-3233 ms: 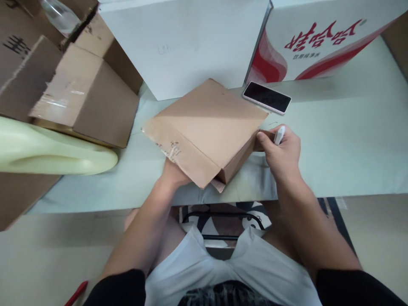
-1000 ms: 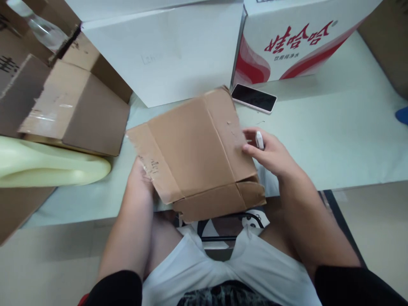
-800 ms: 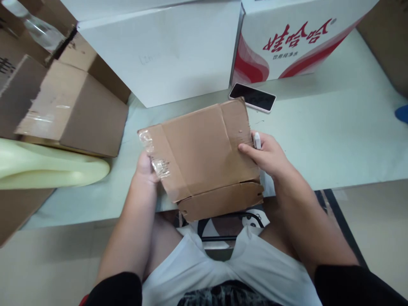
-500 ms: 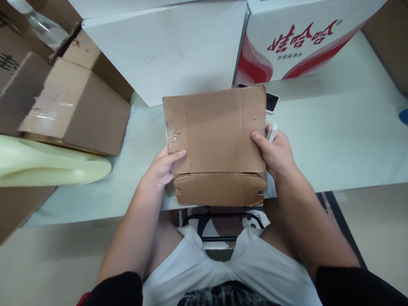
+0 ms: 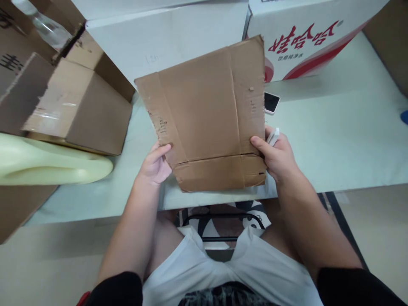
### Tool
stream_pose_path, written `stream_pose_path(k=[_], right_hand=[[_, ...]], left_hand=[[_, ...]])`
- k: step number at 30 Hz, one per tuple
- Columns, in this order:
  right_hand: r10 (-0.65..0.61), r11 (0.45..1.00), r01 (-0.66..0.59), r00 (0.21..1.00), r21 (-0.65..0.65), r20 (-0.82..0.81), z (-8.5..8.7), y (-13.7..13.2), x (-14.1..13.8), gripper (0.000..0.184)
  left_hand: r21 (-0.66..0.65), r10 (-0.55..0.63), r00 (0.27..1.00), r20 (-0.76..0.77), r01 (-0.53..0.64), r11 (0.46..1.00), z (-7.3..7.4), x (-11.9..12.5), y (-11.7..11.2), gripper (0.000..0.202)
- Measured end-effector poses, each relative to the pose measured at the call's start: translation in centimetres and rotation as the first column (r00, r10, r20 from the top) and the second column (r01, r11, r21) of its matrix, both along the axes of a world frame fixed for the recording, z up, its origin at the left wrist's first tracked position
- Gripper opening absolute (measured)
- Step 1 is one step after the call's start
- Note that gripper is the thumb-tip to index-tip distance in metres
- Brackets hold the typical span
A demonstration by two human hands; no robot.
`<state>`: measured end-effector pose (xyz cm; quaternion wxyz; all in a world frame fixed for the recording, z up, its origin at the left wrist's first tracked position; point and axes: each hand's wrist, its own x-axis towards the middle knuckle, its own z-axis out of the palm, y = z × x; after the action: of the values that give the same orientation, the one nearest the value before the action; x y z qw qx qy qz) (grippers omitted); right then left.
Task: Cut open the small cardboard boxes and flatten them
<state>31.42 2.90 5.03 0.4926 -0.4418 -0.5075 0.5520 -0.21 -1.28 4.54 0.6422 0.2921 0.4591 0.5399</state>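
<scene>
A creased brown cardboard sheet (image 5: pixel 200 106) is held up over the front of the table, its far edge raised and tilted. My left hand (image 5: pixel 156 163) grips its left edge, thumb on top and fingers underneath. At the right edge my right hand (image 5: pixel 277 151) pinches the sheet in the same way. A small white object (image 5: pixel 273 137), its kind unclear, is also tucked in my right hand between thumb and fingers. One fold runs across the sheet near my body, leaving a narrow flap on the near side. The fingers below the cardboard are hidden.
Behind the sheet stand a white box (image 5: pixel 127 42) and a white-and-red box (image 5: pixel 306 46). A phone (image 5: pixel 271 103) lies on the pale green table (image 5: pixel 334 140). To the left are an open brown carton (image 5: pixel 95 110), a clear bottle (image 5: pixel 47 29) and a pale yellow smooth object (image 5: pixel 57 163).
The cardboard's far edge has risen, and the sheet has turned so its left side slants. Its near flap now lies flatter in line with it. Both hands still hold the sides.
</scene>
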Motion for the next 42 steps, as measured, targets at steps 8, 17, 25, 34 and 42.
stream_pose_path(k=[8,17,25,34,42], right_hand=[[-0.04,0.999,0.04,0.999,0.022,0.001,0.0,0.1,-0.1,0.037],[-0.06,0.998,0.059,0.998,0.015,0.033,0.2,0.0,0.0,0.027],[-0.032,0.999,0.031,0.996,0.008,0.086,0.1,-0.3,-0.1,0.026],[-0.036,0.999,0.031,0.987,0.031,0.156,-0.1,-0.2,-0.2,0.025],[-0.043,0.999,0.041,0.987,0.017,0.156,0.3,-0.4,-0.7,0.024]], left_hand=[[0.035,0.064,0.998,-0.013,-0.064,0.997,-0.5,0.0,0.1,0.049],[0.047,0.099,0.994,-0.042,-0.097,0.994,-0.3,0.2,0.1,0.053],[0.033,0.06,0.997,-0.044,-0.059,0.998,-0.6,0.2,0.3,0.043],[0.008,0.069,0.995,-0.072,-0.069,0.998,-0.7,0.5,0.4,0.042],[0.003,0.097,0.992,-0.084,-0.097,0.995,-1.5,1.2,0.7,0.043]])
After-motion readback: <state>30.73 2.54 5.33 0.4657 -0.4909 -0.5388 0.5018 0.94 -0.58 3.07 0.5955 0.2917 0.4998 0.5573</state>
